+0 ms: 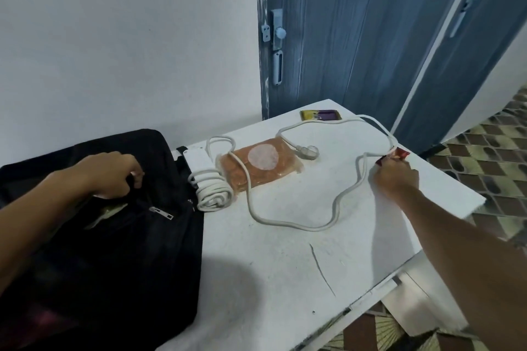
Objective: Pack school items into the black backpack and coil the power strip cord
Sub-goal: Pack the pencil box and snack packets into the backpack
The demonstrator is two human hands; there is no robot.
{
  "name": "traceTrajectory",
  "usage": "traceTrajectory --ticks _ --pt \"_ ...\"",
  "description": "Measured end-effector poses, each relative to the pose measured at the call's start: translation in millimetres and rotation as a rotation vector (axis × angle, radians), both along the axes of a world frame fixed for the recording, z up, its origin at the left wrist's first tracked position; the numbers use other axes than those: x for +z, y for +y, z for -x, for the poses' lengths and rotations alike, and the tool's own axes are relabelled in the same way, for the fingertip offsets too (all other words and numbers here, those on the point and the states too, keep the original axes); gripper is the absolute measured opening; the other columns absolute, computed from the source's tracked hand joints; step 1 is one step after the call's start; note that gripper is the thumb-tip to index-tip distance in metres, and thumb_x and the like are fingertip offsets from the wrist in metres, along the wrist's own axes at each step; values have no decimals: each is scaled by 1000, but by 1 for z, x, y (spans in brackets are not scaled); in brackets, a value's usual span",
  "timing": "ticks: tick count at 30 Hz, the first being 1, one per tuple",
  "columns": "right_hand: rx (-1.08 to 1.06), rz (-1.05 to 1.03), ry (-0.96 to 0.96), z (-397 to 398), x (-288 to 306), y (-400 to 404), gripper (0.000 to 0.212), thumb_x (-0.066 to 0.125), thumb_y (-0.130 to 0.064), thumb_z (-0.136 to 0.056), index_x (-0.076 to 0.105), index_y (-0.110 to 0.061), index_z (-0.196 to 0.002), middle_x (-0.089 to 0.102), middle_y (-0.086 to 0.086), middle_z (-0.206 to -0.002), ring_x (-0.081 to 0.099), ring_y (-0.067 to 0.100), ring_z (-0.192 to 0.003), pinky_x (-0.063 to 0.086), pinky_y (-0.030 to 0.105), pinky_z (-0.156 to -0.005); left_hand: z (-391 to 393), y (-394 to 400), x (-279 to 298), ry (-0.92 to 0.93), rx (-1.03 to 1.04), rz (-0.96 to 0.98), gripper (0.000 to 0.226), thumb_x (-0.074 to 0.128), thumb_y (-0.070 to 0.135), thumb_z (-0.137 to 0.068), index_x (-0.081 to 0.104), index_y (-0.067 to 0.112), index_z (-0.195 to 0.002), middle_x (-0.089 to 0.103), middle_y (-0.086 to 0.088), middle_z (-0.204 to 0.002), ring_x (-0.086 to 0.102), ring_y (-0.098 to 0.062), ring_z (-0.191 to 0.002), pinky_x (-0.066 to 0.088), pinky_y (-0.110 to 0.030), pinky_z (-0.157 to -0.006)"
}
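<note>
The black backpack [114, 251] lies flat on the left of the white table [285, 265]. My left hand [114, 174] pinches the backpack's fabric at an open zipper near its top. The white power strip [196, 159] sits beside the backpack, with part of its cord [336, 208] wound in a bundle and the rest looping loosely across the table to the plug [309, 151]. An orange packet [262, 165] lies under the cord. My right hand [396, 177] closes on a small red wrapper [397, 154] at the table's right edge.
A yellow and purple packet [320, 115] lies at the table's far edge. Behind it stands a blue door [356, 37] with a latch. Patterned floor tiles [484, 151] show past the table's right side. A dark scratch marks the tabletop near the front.
</note>
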State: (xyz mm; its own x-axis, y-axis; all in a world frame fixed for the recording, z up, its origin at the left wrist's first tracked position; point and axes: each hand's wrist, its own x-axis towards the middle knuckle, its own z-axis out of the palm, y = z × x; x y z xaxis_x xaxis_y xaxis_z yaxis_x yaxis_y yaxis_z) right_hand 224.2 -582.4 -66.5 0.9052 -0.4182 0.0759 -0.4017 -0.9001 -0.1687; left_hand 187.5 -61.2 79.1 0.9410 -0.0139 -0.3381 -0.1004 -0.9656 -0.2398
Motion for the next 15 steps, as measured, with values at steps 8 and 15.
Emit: traceTrajectory --ticks 8,15 --pt "-241 -233 -425 0 18 7 33 48 -19 -92 54 7 -111 56 28 -114 48 44 -110 42 49 -88 5 1 -1 -16 -3 28 33 54 9 -76 64 38 -90 45 15 -88 48 -11 -82 38 -25 -74" --pt "-245 -987 -546 -29 92 83 22 43 -21 -87 52 -12 -104 68 8 -95 67 29 -77 57 42 -74 11 6 -4 -36 -65 31 39 57 14 -76 64 38 -106 61 13 -105 60 -16 -100 45 -26 -82"
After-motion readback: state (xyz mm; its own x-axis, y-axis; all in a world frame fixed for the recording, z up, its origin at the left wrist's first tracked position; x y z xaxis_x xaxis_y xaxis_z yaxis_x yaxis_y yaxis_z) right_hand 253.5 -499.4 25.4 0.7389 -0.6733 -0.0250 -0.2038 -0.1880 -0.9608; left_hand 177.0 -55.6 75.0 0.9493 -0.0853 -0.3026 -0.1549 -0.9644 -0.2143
